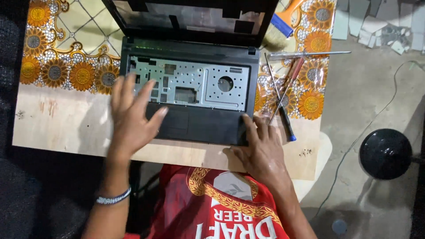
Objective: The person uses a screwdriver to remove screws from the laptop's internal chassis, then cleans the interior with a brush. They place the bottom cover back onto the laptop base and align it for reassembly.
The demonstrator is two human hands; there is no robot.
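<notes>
On a plywood table (62,128) with sunflower-patterned cloth (66,66), above grey concrete floor (367,97), the left hand (130,117) lies spread flat on a keyboardless black laptop (203,126); the right hand (261,150), fingers loosely extended, touches its five-o'clock corner; screwdrivers (283,95) at three o'clock

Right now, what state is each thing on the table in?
Laptop: lid open, keyboard removed, metal tray exposed.
Left hand: open, flat on the palm rest.
Right hand: pressing the laptop's front right corner.
Screwdrivers: lying loose beside the laptop.
Brush: lying unused.
</notes>
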